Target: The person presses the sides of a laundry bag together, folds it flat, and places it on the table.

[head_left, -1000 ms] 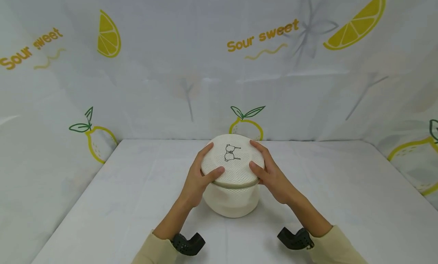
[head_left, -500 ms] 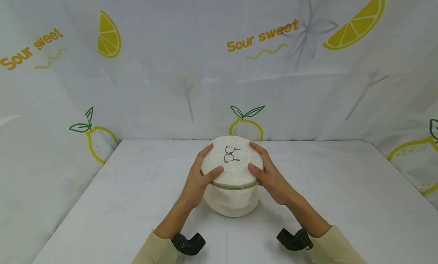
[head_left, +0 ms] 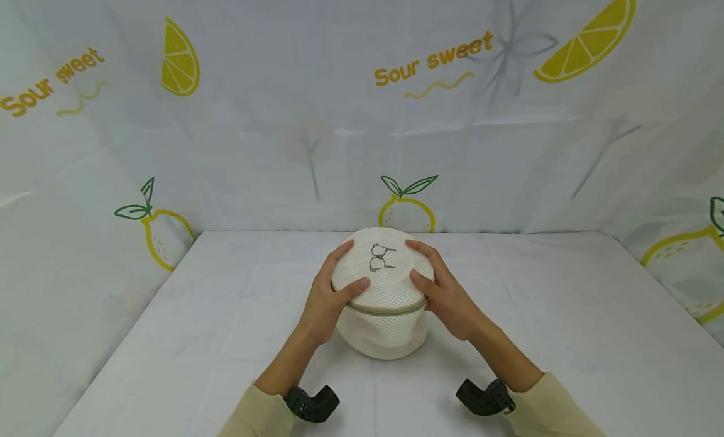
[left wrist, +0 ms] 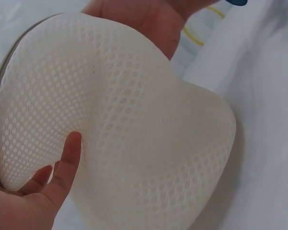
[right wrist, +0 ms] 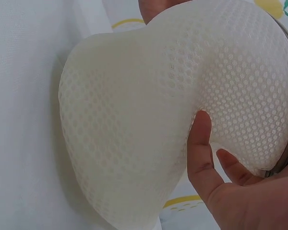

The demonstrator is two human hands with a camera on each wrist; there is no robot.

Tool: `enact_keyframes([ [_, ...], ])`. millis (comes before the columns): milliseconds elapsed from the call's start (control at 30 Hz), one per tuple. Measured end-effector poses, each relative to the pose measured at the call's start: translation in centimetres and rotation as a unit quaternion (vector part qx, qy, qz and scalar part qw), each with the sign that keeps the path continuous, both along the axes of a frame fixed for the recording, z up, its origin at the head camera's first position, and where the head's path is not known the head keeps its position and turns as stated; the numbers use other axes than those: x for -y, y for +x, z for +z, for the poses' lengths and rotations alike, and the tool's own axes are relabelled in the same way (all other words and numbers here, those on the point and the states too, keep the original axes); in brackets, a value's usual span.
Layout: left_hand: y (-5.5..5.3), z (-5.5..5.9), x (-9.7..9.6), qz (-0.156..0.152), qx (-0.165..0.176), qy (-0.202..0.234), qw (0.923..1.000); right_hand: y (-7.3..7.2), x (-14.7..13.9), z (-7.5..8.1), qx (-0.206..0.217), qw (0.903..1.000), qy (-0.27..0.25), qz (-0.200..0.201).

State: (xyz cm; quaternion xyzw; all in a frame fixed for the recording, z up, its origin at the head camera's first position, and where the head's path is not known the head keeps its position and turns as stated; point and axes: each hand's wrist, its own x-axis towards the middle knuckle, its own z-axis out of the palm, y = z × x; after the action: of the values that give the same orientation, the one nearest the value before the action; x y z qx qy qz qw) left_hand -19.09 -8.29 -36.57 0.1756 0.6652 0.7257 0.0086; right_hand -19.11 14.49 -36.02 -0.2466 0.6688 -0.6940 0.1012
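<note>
A white mesh laundry bag [head_left: 390,292], rounded like a drum, stands upright on the table with a line drawing on its top. A zipper [head_left: 390,310] runs round the upper rim. My left hand [head_left: 325,298] grips the left side of the top, thumb on the lid. Opposite it, my right hand [head_left: 455,302] holds the right side the same way. In the left wrist view, left-hand fingers [left wrist: 65,167] press into the sagging mesh wall [left wrist: 134,129]. The right wrist view has right-hand fingers [right wrist: 200,148] denting the bag [right wrist: 129,115] below the zipper. Its contents cannot be made out.
A white cloth covers the table [head_left: 237,286]. Behind it rises a pale backdrop [head_left: 271,110] printed with lemons and lettering. Black wrist mounts [head_left: 312,404] sit at both sleeve cuffs.
The bag's top has tipped slightly toward me and its front wall sags a little more. The right hand has shifted slightly left with it; both hands keep their hold.
</note>
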Motion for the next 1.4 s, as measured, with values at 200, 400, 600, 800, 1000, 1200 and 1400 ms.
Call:
enact_keyframes([
  [200,0.0,0.0,0.0,-0.011,0.008,0.009,0.9999,-0.1,0.0,-0.1,0.011,0.9998,-0.014,0.003],
  [400,-0.1,-0.2,-0.1,-0.046,0.034,0.050,0.9971,0.0,0.0,-0.3,0.010,0.9991,-0.040,0.006],
  [600,-0.2,-0.4,-0.1,-0.051,0.036,0.056,0.9965,-0.1,0.2,-0.4,0.006,0.9986,-0.053,0.002],
  [800,-0.3,-0.5,-0.1,-0.054,0.032,0.048,0.9969,-0.1,0.2,-0.5,0.005,0.9984,-0.057,-0.005],
  [1000,-0.3,-0.7,0.0,-0.053,0.037,0.046,0.9968,-0.1,0.4,-0.8,-0.001,0.9979,-0.064,-0.009],
  [1200,-0.4,-0.8,-0.1,-0.056,0.044,0.054,0.9960,0.0,0.6,-1.0,0.005,0.9971,-0.073,-0.022],
  [1400,-0.4,-0.9,-0.1,-0.062,0.055,0.067,0.9944,0.1,0.9,-1.1,0.007,0.9965,-0.078,-0.029],
])
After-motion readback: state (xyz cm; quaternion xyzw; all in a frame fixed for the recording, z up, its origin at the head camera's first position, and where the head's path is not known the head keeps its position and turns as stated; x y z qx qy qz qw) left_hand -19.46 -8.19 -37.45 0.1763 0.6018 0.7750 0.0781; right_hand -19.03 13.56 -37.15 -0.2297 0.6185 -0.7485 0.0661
